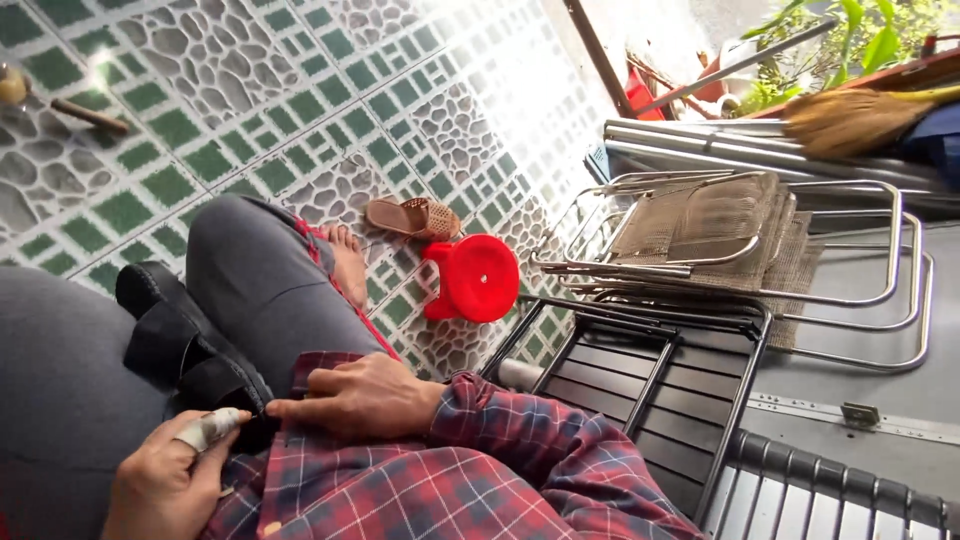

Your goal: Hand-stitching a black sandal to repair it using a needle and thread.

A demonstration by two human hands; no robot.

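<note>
Left hand (165, 480), taped finger, pinches the black sandal (185, 345) edge; right hand (355, 400) presses flat beside it on the lap. Best keep it braced, grip close.

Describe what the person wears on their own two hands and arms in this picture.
The right arm has a long red, navy and white plaid shirt sleeve with a buttoned cuff. The left hand has a white bandage around one finger. Both hands are gloveless.

Tiled floor (250, 110) under red stool (478, 277), sandal (412, 217)
</note>
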